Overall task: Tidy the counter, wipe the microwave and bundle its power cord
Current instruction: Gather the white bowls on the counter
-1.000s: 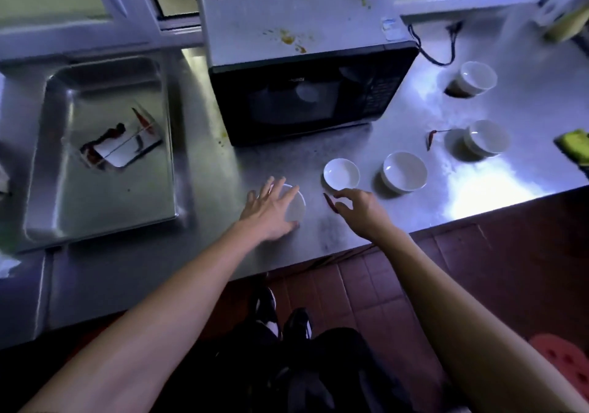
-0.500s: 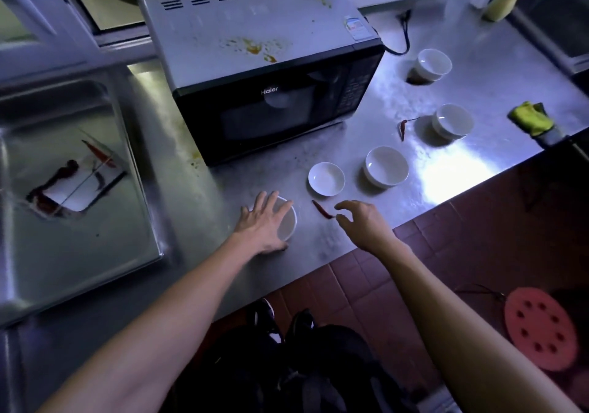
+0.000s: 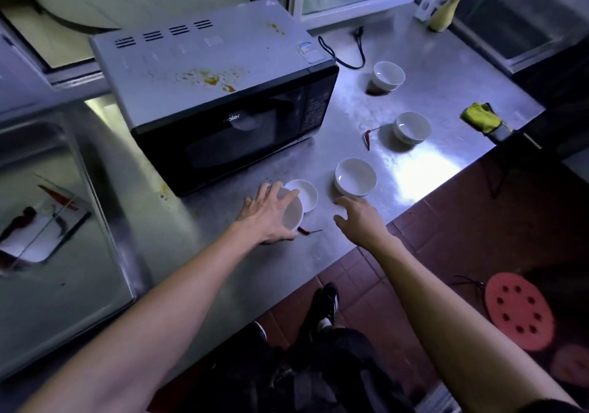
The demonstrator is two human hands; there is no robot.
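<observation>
Ahead of the left-hand fingers [image 3: 280, 193] the microwave [image 3: 223, 100] blocks passage across the surface [image 3: 424, 170], leaving only a narrow strip along its front. Just right of those fingers a shallow dish [image 3: 306, 193] sits partly under the held bowl [image 3: 291, 213]; a red chilli [image 3: 307, 231] lies just behind them at the near edge. Directly ahead of the right-hand fingers [image 3: 342, 202] stands a bowl [image 3: 355, 177]. Right of it, a bare lit stretch reaches the near edge. Farther ahead, a second chilli [image 3: 368, 137], two bowls [image 3: 411, 127] [image 3: 388, 76] and the power cord [image 3: 345, 58] interrupt the way. A yellow cloth [image 3: 481, 116] occupies the far right corner.
</observation>
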